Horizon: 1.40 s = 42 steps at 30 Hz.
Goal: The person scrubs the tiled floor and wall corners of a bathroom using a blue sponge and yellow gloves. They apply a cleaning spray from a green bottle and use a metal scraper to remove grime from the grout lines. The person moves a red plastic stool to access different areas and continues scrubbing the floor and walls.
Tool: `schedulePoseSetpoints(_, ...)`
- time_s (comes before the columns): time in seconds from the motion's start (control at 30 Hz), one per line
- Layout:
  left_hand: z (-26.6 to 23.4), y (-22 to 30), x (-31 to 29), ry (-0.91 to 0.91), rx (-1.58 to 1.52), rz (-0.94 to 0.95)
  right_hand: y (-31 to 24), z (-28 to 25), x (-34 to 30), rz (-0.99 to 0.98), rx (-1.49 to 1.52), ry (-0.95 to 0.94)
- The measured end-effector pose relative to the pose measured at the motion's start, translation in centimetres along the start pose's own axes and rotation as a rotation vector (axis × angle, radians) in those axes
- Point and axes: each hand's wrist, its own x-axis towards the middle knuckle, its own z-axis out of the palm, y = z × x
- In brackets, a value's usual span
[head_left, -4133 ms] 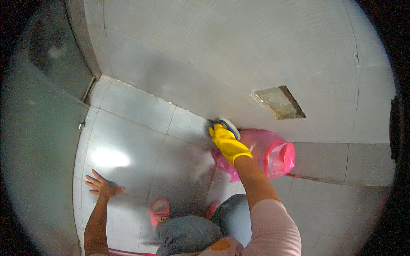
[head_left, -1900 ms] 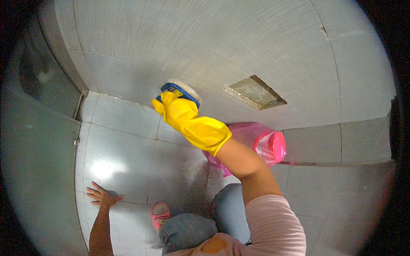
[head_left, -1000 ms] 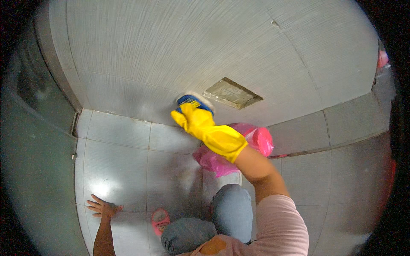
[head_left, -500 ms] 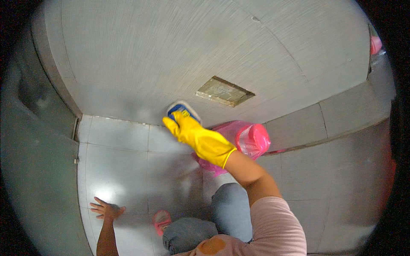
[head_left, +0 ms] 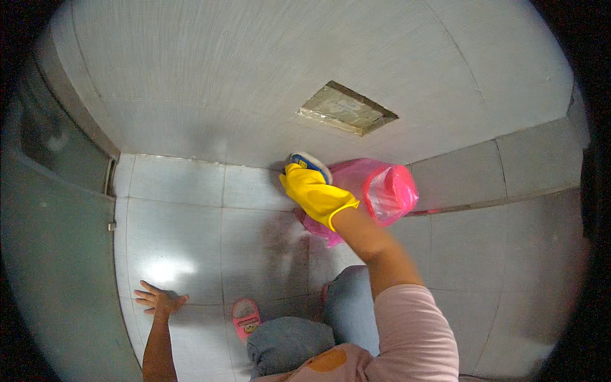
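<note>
My right hand point(head_left: 318, 196) wears a yellow rubber glove and is closed around a scrub brush point(head_left: 312, 165) with a blue back and pale bristles. The brush is against the foot of the grey tiled wall point(head_left: 210, 127), close beside a pink plastic bag point(head_left: 350, 173). The gloved fingers are partly hidden behind the hand and the brush. My left hand point(head_left: 159, 299) is bare. It rests on the light floor tiles point(head_left: 175, 229) with its fingers spread, holding nothing.
A bright pink container point(head_left: 402, 188) stands right of my gloved hand, partly wrapped in the bag. A rectangular recess point(head_left: 349, 108) is in the wall above the brush. A low tiled ledge point(head_left: 534, 159) runs along the right, and a glass door point(head_left: 57, 242) stands left. A pink slipper point(head_left: 245, 317) is below.
My gloved hand and the brush have moved right along the wall, lower relative to the recess and nearer the pink bag. My left hand stays on the floor. The view has shifted slightly.
</note>
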Motion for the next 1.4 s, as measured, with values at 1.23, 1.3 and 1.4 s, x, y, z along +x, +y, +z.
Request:
schedulePoseSetpoints(1.23,2.4,0.2,2.5,0.072,0.109,-0.017,3.1,5.7,-2.9,0.487,3.032,0.502)
schedulePoseSetpoints(1.3,2.8,-0.4,3.3,0.089,0.162,-0.017,4.2,5.6,-2.5,0.415,3.347,0.53)
schedulePoseSetpoints(1.4,3.1,0.1,3.3,0.126,0.147,-0.038,5.3,5.5,-1.0,-0.193,3.574,0.426)
